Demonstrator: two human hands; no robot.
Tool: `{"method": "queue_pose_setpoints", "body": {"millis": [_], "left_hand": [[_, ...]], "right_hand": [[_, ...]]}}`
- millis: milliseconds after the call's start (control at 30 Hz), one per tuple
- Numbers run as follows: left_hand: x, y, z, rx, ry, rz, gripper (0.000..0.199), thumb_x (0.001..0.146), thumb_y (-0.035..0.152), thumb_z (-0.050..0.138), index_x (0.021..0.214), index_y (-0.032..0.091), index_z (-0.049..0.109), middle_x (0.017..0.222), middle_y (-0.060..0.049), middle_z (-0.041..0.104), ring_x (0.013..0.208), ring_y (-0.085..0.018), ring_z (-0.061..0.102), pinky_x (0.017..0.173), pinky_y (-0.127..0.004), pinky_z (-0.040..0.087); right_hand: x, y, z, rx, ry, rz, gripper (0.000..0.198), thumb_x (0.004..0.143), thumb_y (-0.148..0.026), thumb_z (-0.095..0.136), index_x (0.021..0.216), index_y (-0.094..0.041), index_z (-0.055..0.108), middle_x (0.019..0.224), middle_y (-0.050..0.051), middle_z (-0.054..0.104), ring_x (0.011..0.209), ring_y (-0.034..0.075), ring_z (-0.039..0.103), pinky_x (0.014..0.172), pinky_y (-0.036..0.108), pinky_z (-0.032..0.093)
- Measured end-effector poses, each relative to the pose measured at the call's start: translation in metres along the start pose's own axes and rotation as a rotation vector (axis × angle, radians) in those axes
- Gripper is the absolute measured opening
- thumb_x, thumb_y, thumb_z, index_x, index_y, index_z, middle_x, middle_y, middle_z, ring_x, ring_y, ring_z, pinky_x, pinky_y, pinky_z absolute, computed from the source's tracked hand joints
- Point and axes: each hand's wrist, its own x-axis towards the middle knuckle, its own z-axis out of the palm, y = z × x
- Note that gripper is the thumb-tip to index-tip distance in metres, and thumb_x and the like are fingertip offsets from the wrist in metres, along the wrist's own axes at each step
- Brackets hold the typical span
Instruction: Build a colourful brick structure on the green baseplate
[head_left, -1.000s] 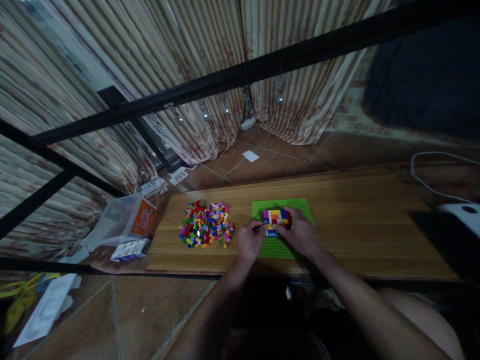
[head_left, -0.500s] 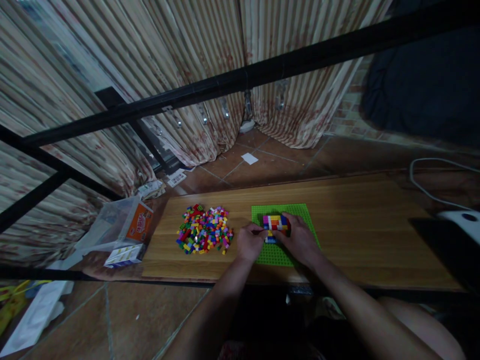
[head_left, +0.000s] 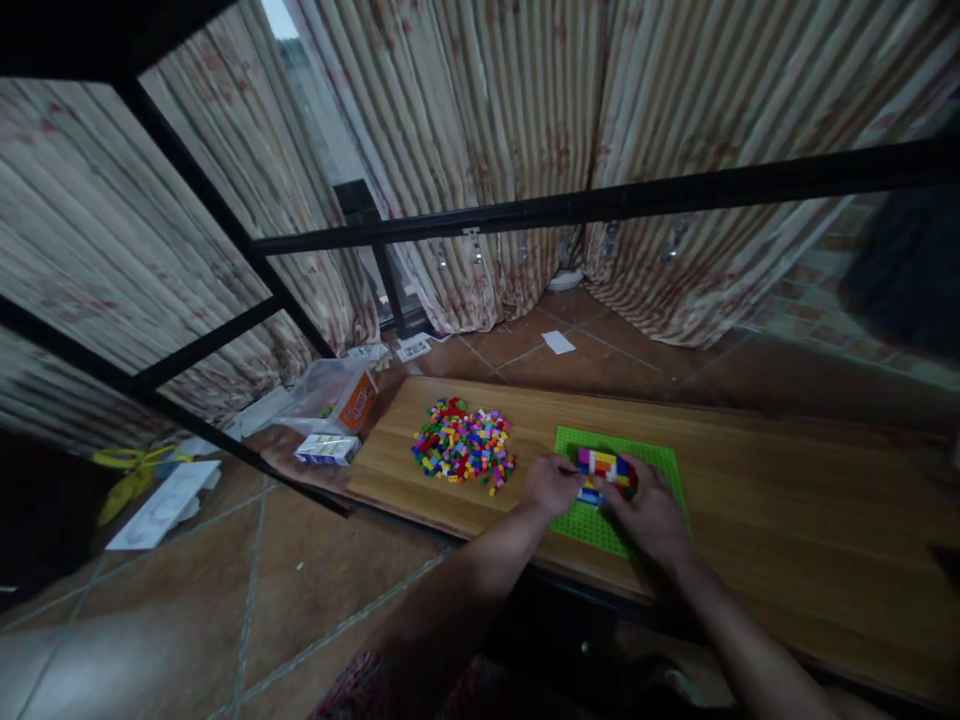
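The multicoloured, boxy plastic-brick build (head_left: 601, 465), clamped in the right hand (head_left: 651, 510), lies around two o'clock from the left hand (head_left: 552, 487), whose grip I cannot tell.

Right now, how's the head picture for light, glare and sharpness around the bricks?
Head view: dim overall, brightest at the window gap; head view, lower left: pale sheen on the floor tiles; head view, centre: brick build soft, fine detail unreadable, partly covered by the right hand.
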Motion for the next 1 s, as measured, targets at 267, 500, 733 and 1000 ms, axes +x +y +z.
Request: {"method": "queue_pose_setpoints", "body": {"millis": [267, 500, 733, 1000], "left_hand": [[-0.007, 0.004, 0.008, 0.005, 0.024, -0.047, 0.020, 0.075, 0.032, 0.064, 0.089, 0.020, 0.071, 0.087, -0.005, 0.073, 0.080, -0.018, 0.066, 0.072, -0.027, 0.050], [-0.002, 0.002, 0.008, -0.006, 0.030, -0.084, 0.020, 0.069, 0.036, 0.070, 0.081, 0.021, 0.072, 0.084, -0.002, 0.072, 0.077, -0.017, 0.064, 0.070, -0.025, 0.049], [-0.008, 0.010, 0.003, 0.045, 0.014, -0.090, 0.021, 0.071, 0.035, 0.067, 0.086, 0.022, 0.073, 0.088, -0.001, 0.073, 0.082, -0.016, 0.064, 0.073, -0.024, 0.049], [-0.047, 0.008, -0.014, 0.015, 0.060, 0.049, 0.024, 0.080, 0.030, 0.054, 0.096, 0.021, 0.070, 0.091, -0.004, 0.072, 0.081, -0.016, 0.063, 0.074, -0.026, 0.048]], "right_hand": [[0.001, 0.001, 0.003, -0.035, -0.010, 0.025, 0.069, 0.081, -0.065, 0.046, 0.129, -0.015, 0.049, 0.111, 0.015, 0.057, 0.105, 0.030, 0.058, 0.091, 0.046, 0.047], [0.004, 0.003, 0.004, -0.027, -0.036, 0.062, 0.071, 0.080, -0.067, 0.046, 0.129, -0.016, 0.049, 0.112, 0.015, 0.056, 0.104, 0.031, 0.057, 0.091, 0.047, 0.046], [0.004, 0.007, 0.002, -0.057, -0.087, 0.079, 0.078, 0.078, -0.071, 0.041, 0.132, -0.014, 0.047, 0.117, 0.017, 0.055, 0.109, 0.032, 0.056, 0.092, 0.046, 0.046], [0.001, 0.011, -0.007, -0.052, -0.133, -0.016, 0.083, 0.075, -0.072, 0.047, 0.136, -0.017, 0.042, 0.134, 0.016, 0.044, 0.121, 0.034, 0.049, 0.100, 0.047, 0.043]]}}
